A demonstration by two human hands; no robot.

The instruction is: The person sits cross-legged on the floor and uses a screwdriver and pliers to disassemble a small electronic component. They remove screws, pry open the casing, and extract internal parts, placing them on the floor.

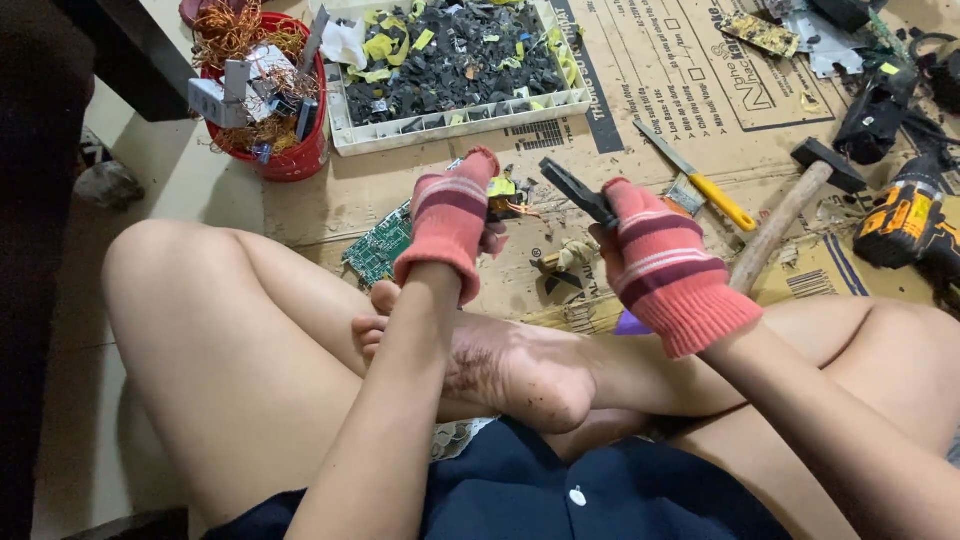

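**A:** What's in the hands here?

**B:** The right hand (pixel 668 262), in a pink and maroon striped knit glove, is curled shut around the grips of dark pliers (pixel 578 193). The nose sticks out up and to the left, looks blackish and a bit worn, and the jaws seem closed or nearly so. The grips themselves are buried in the glove.

**A:** And the other one?

**B:** The left hand (pixel 452 222) wears the same kind of glove and is pinching a small part (pixel 503 190) with a yellow bit and some copper wire showing past the fingertips. It's mostly hidden by the glove, so I can't tell exactly what it is. It's held just left of the plier nose, above the cardboard (pixel 640 90) spread on the floor.

**A:** What's lying around?

**B:** A green circuit board (pixel 378 247) sits on the cardboard right under the left hand. Further up there's a white tray (pixel 455 132) full of black chunks with yellow scraps, and beside it a red basket (pixel 292 160) stuffed with copper wire. Off to the right: a yellow-handled knife (pixel 700 180), a wooden-handled hammer (pixel 790 215), and a yellow and black drill (pixel 908 222). The person is sitting cross-legged, barefoot.
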